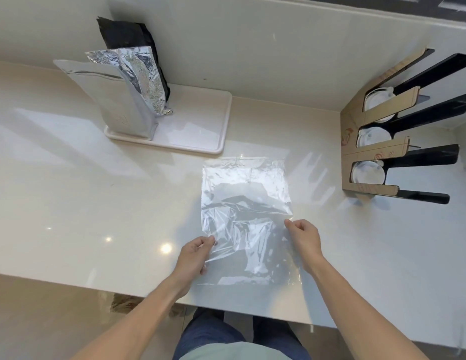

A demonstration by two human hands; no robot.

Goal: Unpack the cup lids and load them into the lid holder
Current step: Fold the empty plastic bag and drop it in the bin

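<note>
Left hand: your left hand (195, 255) was pinched on the near-left edge of the bag (246, 219), thumb on top, the other fingers curled under the film.
Right hand: your right hand (303, 241) was closed in a pinch on the bag's right edge, knuckles up.
Bag: clear and flat on the counter (96, 203), between your hands; it looked empty.
Lids: clear lids (368, 174) sat in the slots of the holder (369, 149) at far right, well apart from the bag; the count could not be read.
Progress: judged nearly done, with only the wrapper left to deal with.
Risk, film: the bag was thin and light, so a one-sided pull could have slid or crumpled it.
Risk, holder: a careless sweep to the right could have knocked the holder and shaken lids loose.
Risk, pouches: the foil pouches (128, 92) stood upright on the tray (200, 131) and could have tipped if nudged.
Surface: pale, glossy, with lamp glare near your left hand.
Room: cream wall behind; bare floor below the near edge.
</note>
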